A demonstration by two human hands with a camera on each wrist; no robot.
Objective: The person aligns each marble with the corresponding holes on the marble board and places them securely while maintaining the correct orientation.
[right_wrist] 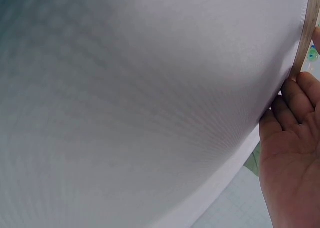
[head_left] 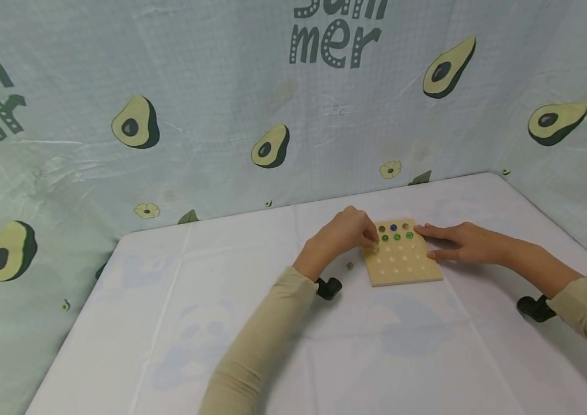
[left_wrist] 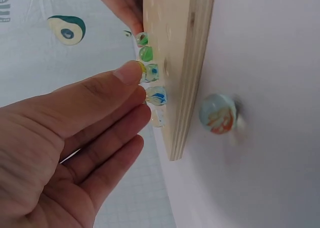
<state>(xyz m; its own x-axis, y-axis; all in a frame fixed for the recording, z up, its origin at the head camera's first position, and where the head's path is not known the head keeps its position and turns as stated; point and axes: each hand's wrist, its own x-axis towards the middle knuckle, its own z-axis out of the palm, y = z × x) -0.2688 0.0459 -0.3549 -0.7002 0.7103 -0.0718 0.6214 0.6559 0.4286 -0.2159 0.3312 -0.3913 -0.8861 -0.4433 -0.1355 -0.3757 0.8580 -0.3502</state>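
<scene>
A square wooden board [head_left: 401,270] with rows of shallow round hollows lies on the table. Several glass marbles sit in its two far rows, among them a blue marble [head_left: 394,227] and a green marble [head_left: 409,235]. Over the board's left side, my left hand [head_left: 347,230] pinches a marble [head_left: 375,248] between thumb and fingers; the fingertips mostly hide it, with a yellow bit showing in the left wrist view. My right hand [head_left: 466,242] rests against the board's right edge, fingers extended and touching it. A clear marble with an orange swirl [left_wrist: 218,114] lies loose left of the board.
The board stands on a table with a white cloth [head_left: 293,346], toward its far right part. Behind it hangs a pale curtain [head_left: 210,75] printed with avocados. Black wrist cameras sit under both forearms, the left one [head_left: 329,289] close to the loose marble.
</scene>
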